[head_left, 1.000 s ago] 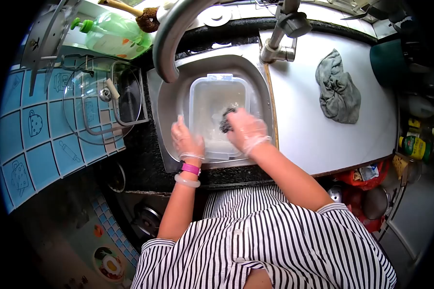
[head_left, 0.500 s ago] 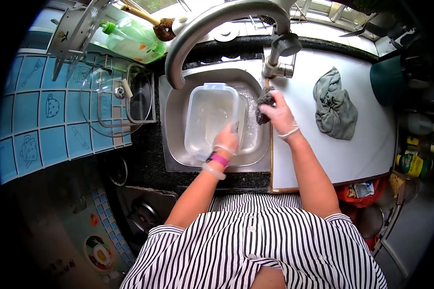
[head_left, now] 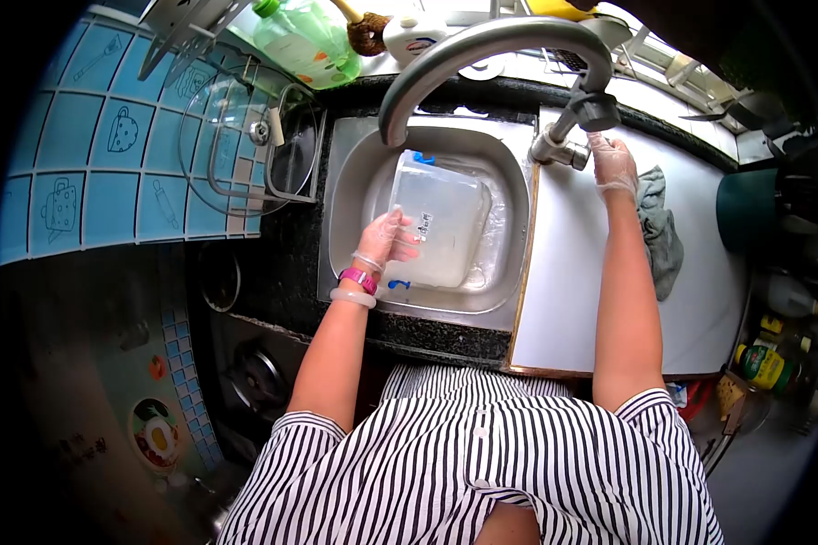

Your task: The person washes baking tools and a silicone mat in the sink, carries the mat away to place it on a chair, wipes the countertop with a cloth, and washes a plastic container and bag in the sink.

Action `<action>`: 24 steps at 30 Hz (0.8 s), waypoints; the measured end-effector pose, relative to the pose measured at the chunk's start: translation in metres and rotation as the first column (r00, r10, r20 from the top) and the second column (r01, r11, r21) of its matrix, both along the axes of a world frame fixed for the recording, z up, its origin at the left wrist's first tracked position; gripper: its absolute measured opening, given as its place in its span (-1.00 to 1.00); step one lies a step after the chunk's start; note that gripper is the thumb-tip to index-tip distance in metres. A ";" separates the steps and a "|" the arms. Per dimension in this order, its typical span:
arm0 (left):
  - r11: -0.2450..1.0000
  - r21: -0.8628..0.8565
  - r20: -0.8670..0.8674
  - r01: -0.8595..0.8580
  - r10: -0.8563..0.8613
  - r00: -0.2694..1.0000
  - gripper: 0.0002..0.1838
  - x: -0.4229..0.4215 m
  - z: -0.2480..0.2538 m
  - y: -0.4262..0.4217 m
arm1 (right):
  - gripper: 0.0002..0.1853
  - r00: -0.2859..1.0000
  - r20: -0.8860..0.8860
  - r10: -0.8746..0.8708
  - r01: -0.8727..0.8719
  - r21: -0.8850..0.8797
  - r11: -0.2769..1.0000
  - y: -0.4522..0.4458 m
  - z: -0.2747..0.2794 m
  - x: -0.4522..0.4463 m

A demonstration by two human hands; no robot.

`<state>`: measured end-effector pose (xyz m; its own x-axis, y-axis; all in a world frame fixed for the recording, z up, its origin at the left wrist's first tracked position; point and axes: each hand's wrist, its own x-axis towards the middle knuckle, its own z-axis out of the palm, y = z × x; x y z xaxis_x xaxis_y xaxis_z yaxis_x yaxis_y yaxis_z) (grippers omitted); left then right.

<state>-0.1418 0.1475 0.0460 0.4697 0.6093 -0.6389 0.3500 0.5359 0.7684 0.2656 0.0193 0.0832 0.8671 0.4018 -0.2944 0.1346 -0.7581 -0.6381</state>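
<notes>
A clear plastic container (head_left: 441,213) with blue clips and a small printed label is tilted inside the steel sink (head_left: 509,263). My left hand (head_left: 389,241), in a thin clear glove, grips its left side, and the fingers show through the plastic. Beside the tap (head_left: 562,150), my gloved right hand (head_left: 614,165) is closed at the handle, its fingertips partly hidden. No water can be made out at the spout. A grey cloth (head_left: 661,241) lies crumpled to the right of my right forearm.
The curved tap spout (head_left: 495,36) arches over the sink. To the left, a glass lid (head_left: 236,136) stands in a rack. A green bottle (head_left: 309,45), a brush (head_left: 365,34) and a white bottle (head_left: 413,36) stand behind. A white board (head_left: 563,300) covers the right-hand counter.
My right hand has moved from the sink's right edge to the tap; the dark scrubber it held is out of sight. The container has turned and tilted, and my left hand has shifted to its left side.
</notes>
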 end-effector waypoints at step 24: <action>0.974 0.011 0.070 -0.225 0.224 0.972 -0.33 0.019 -0.015 0.006 | -0.63 0.407 0.524 0.748 -0.863 -0.046 0.503 0.017 -0.006 -0.263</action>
<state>-0.1230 0.1533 0.0308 0.3612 0.7156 -0.5978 0.1688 0.5803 0.7967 0.0030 0.0361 0.0777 0.0943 0.9781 0.1855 0.8995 -0.0038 -0.4369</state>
